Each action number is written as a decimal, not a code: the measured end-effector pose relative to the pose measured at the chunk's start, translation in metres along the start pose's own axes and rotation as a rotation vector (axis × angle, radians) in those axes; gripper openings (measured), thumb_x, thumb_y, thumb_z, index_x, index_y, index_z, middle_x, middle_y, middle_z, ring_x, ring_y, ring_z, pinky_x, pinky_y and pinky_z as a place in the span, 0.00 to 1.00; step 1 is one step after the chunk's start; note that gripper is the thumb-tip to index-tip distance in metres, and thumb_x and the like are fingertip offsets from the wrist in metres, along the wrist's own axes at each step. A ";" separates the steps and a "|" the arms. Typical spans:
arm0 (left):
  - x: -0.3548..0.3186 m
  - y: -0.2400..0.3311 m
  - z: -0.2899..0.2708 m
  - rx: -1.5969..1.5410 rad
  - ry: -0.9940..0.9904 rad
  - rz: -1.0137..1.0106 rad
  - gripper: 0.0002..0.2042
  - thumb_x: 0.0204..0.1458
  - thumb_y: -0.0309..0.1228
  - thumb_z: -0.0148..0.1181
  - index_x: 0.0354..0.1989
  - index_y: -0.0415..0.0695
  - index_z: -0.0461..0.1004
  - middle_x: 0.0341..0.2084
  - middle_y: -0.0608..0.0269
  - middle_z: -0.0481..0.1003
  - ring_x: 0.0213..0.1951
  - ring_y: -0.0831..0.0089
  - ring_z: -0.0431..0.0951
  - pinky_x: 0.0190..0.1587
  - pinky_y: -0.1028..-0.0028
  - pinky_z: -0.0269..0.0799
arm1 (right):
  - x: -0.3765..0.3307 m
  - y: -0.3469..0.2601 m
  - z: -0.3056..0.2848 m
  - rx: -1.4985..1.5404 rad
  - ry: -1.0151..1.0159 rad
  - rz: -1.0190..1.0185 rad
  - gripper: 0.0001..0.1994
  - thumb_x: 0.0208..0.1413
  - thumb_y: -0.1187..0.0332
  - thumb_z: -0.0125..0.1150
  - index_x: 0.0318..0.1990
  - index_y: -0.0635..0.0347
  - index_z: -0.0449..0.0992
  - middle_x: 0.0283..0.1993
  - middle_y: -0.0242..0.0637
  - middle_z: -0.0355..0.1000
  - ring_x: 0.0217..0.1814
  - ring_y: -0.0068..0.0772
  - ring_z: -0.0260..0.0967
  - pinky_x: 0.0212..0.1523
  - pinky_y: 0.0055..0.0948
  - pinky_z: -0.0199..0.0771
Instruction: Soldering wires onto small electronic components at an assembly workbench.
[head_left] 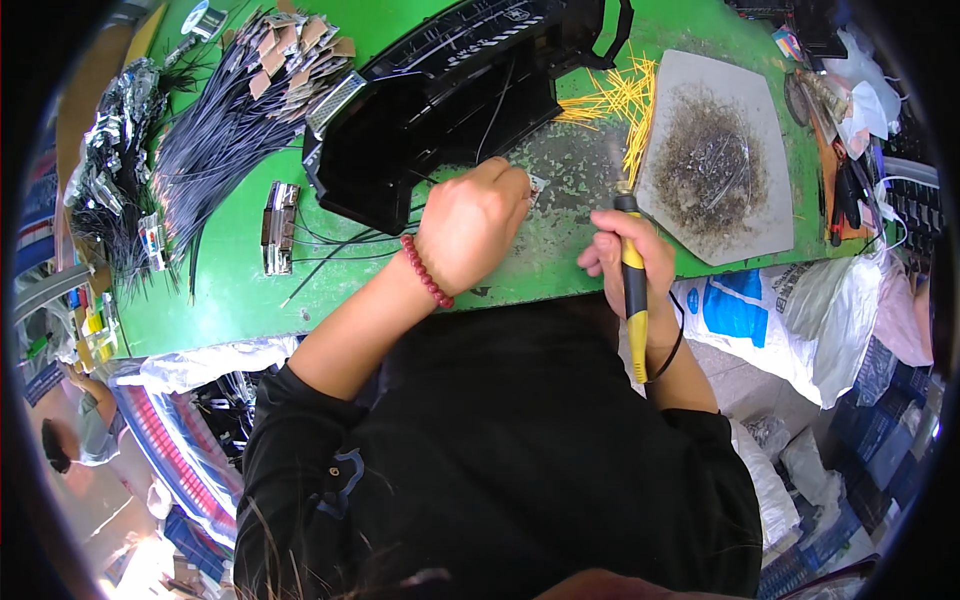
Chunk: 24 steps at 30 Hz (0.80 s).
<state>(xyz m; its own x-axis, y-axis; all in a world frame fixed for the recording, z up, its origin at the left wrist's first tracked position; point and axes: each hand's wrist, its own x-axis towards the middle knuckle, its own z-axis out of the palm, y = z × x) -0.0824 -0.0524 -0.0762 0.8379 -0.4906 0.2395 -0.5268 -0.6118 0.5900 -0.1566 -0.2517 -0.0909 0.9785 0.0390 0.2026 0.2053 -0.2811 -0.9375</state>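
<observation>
Both grips shut (iron (632,285), wire (490,120)).

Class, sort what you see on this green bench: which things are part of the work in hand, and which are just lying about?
In use:
left hand pinching a small part
right hand gripping the yellow-handled soldering iron

Lying about:
bundle of black wires
yellow wire pieces
grey scorched plate
black plastic housing
small metal part

Bright, even overhead light on the desk (230,300); soft short shadows under the left hand (472,222). Fisheye bending and a dark vignette ring the edges; corners blur.
</observation>
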 end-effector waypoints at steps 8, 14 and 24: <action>-0.004 0.008 -0.043 -0.398 -0.017 -0.099 0.05 0.43 0.22 0.62 0.28 0.37 0.72 0.25 0.52 0.72 0.30 0.56 0.75 0.32 0.66 0.71 | 0.065 -0.010 0.018 -0.408 -0.198 -0.790 0.18 0.45 0.73 0.60 0.46 0.49 0.73 0.35 0.31 0.75 0.36 0.36 0.74 0.38 0.34 0.71; -0.035 0.023 -0.064 -0.021 0.127 0.086 0.22 0.35 0.26 0.69 0.43 0.42 0.73 0.43 0.55 0.71 0.39 0.57 0.76 0.42 0.65 0.73 | 0.045 -0.041 0.046 -0.152 0.062 -0.554 0.20 0.44 0.83 0.67 0.43 0.59 0.67 0.33 0.42 0.76 0.33 0.37 0.76 0.35 0.30 0.77; -0.041 0.026 -0.123 -0.075 0.135 0.036 0.16 0.44 0.14 0.59 0.44 0.38 0.75 0.29 0.54 0.76 0.30 0.58 0.78 0.32 0.68 0.74 | 0.080 -0.048 0.012 0.314 0.260 -0.341 0.21 0.53 0.81 0.60 0.52 0.60 0.58 0.33 0.41 0.72 0.35 0.30 0.73 0.38 0.27 0.74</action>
<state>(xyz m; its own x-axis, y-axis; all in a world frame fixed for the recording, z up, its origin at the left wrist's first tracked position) -0.1126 0.0280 0.0242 0.8331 -0.4200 0.3599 -0.5486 -0.5450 0.6341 -0.0880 -0.2236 -0.0334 0.8258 -0.1722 0.5370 0.5463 0.0083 -0.8375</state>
